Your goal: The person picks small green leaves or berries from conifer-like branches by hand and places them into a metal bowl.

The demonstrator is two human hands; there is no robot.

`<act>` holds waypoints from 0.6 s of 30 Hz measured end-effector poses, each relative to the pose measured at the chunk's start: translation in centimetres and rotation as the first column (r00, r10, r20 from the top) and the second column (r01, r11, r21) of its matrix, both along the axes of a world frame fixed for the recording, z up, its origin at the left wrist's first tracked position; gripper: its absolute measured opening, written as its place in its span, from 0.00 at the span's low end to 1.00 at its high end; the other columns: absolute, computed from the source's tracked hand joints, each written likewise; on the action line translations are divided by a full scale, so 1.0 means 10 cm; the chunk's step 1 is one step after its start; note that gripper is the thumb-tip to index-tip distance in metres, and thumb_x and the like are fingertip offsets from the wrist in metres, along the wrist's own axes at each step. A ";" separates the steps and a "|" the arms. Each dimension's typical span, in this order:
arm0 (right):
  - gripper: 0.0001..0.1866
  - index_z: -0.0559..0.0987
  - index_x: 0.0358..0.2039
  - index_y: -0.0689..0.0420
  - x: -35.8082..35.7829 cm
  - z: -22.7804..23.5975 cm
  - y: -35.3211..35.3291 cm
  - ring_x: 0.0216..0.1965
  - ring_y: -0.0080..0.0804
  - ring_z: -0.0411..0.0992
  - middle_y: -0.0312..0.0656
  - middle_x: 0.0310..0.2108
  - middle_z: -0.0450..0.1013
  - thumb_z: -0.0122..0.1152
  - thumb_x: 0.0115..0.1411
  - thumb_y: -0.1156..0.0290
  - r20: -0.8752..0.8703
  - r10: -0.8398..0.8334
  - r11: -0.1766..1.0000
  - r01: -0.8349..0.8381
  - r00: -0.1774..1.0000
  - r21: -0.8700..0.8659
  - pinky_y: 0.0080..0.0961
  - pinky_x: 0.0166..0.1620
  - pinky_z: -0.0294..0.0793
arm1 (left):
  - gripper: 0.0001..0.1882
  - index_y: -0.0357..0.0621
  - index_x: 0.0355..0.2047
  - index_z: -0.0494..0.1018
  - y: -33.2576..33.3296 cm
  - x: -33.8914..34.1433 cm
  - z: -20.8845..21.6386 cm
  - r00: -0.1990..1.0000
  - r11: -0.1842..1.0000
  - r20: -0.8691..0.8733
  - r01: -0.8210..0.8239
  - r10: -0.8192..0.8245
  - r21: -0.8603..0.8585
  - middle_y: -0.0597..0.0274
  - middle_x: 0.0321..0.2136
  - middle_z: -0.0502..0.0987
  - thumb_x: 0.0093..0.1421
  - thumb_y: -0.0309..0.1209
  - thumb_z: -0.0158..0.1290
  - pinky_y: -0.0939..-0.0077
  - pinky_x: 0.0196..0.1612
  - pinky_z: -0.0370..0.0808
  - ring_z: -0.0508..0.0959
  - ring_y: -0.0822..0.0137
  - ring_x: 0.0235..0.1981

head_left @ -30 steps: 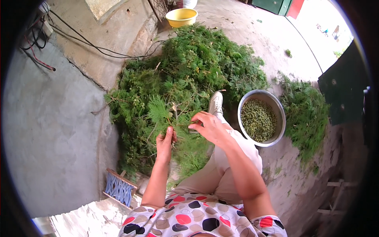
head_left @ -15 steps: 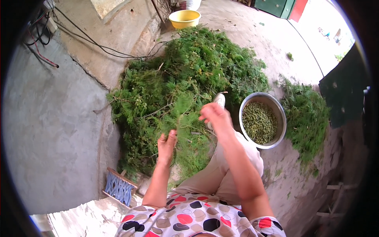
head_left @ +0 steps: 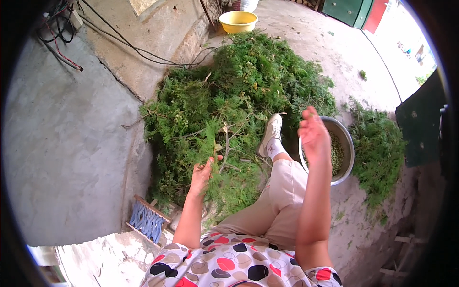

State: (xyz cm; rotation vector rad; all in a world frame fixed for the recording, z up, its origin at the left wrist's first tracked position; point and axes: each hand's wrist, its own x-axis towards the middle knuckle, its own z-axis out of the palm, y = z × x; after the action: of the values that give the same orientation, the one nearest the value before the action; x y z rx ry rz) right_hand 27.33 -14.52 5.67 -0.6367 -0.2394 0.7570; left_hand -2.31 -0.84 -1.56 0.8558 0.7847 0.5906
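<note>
From where I stand: left hand (head_left: 202, 175), thumb and fingers pinched on a green sprig (head_left: 209, 143), just in front of the big leafy pile (head_left: 267, 71). Right hand (head_left: 315, 133) is over the near-left rim of the metal bowl (head_left: 351, 162), fingers bunched and a bit curled; too blurry to tell whether they're clamped on anything (maybe a greenish bit at the tips). Small green cones (head_left: 337, 155) lie inside the bowl. Step, my call: drop-off, right hand delivering while left keeps the sprig ready. Next move calls for right fingers parting inside the rim, left grip staying put.
</note>
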 end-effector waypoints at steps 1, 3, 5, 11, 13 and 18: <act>0.18 0.62 0.48 0.67 0.07 0.06 -0.06 0.30 0.23 0.70 0.44 0.37 0.71 0.46 0.59 0.71 -0.021 -0.032 0.993 0.035 0.999 0.113 0.16 0.32 0.71 | 0.18 0.43 0.29 0.75 -0.02 0.00 -0.02 0.995 0.995 -0.101 0.005 0.005 0.095 0.76 0.12 0.64 0.52 0.46 0.54 0.86 0.19 0.56 0.60 0.81 0.14; 0.24 0.60 0.48 0.70 0.09 0.02 -0.23 0.37 0.29 0.70 0.49 0.41 0.69 0.39 0.62 0.60 -0.103 -0.181 0.933 0.204 0.978 0.295 0.23 0.40 0.72 | 0.17 0.43 0.28 0.75 -0.08 0.01 -0.02 0.980 0.982 -0.200 0.019 0.019 0.188 0.76 0.11 0.64 0.52 0.46 0.55 0.86 0.19 0.57 0.60 0.81 0.13; 0.29 0.60 0.48 0.71 0.25 -0.12 -0.37 0.41 0.33 0.70 0.51 0.43 0.68 0.36 0.62 0.54 -0.115 -0.349 0.890 0.367 0.930 0.269 0.27 0.45 0.72 | 0.18 0.42 0.25 0.75 -0.19 0.14 0.13 0.974 0.977 -0.225 0.028 0.020 0.212 0.75 0.11 0.65 0.51 0.46 0.56 0.85 0.20 0.57 0.60 0.81 0.14; 0.19 0.64 0.48 0.61 -0.34 -0.01 0.13 0.26 0.25 0.68 0.41 0.32 0.71 0.48 0.58 0.67 0.187 -0.001 0.971 0.045 0.982 -0.235 0.19 0.28 0.69 | 0.19 0.41 0.19 0.71 -0.32 0.23 0.27 0.924 0.940 -0.382 0.103 0.031 0.325 0.72 0.14 0.69 0.51 0.46 0.56 0.85 0.19 0.59 0.63 0.81 0.15; 0.14 0.73 0.40 0.60 -0.74 0.26 0.26 0.27 0.23 0.70 0.38 0.31 0.72 0.54 0.55 0.67 0.457 0.421 0.791 -0.071 0.784 -0.608 0.17 0.30 0.69 | 0.18 0.41 0.19 0.70 -0.31 0.22 0.25 0.953 0.937 -0.303 0.116 -0.012 0.329 0.73 0.14 0.69 0.52 0.44 0.56 0.86 0.19 0.60 0.64 0.81 0.16; 0.14 0.74 0.36 0.61 -1.06 0.04 0.29 0.26 0.30 0.69 0.41 0.29 0.70 0.62 0.49 0.70 0.783 0.527 0.808 0.091 0.331 -0.583 0.24 0.29 0.68 | 0.15 0.42 0.21 0.70 -0.35 0.26 0.26 0.948 0.919 -0.297 0.217 -0.118 0.330 0.73 0.14 0.68 0.54 0.41 0.55 0.87 0.19 0.60 0.64 0.81 0.16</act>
State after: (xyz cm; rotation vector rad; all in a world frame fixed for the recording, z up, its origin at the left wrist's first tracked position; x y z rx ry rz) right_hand 16.77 -11.63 6.08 -1.6212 -1.2763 0.6439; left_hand 0.27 -4.34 1.05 1.3514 0.8522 0.4727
